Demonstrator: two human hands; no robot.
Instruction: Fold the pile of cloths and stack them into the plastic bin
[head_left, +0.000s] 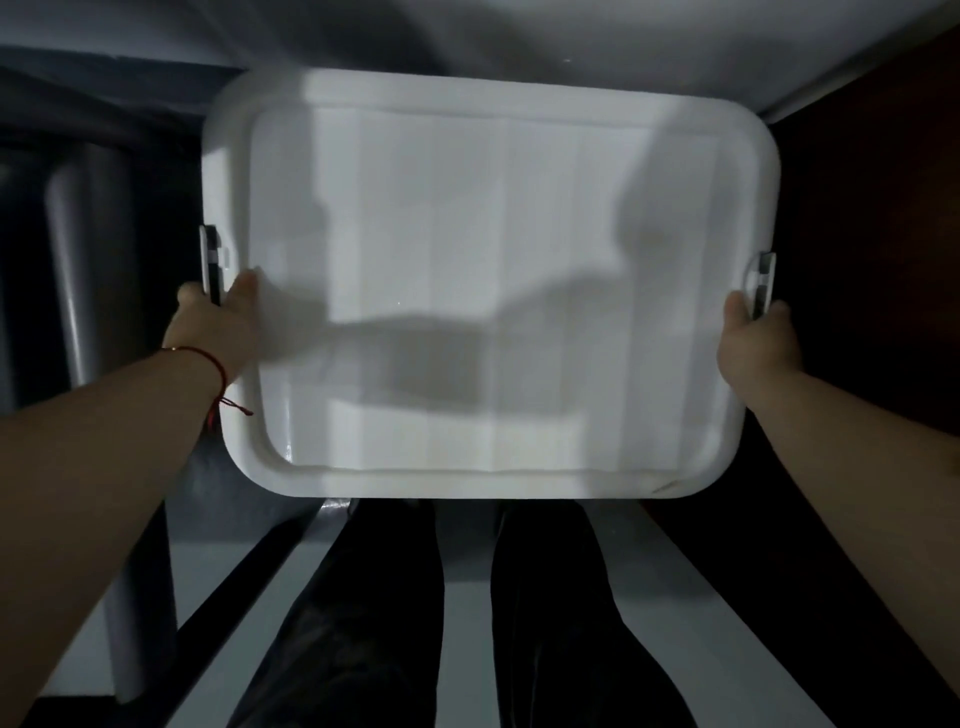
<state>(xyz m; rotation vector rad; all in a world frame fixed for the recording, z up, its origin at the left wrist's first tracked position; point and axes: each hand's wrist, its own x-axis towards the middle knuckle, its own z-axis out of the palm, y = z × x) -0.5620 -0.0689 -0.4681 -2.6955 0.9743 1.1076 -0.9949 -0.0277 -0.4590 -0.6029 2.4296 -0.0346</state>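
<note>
Head view: a white plastic bin with its lid on is held up between both hands, above the person's dark-trousered legs.
Left grip: left hand curls round the side latch, thumb on the lid.
Right grip: right hand wraps the opposite latch.
Cloths: none visible.
Risk: I judge a latch could pop open under the weight, tipping the bin.
Light: dim.
</note>
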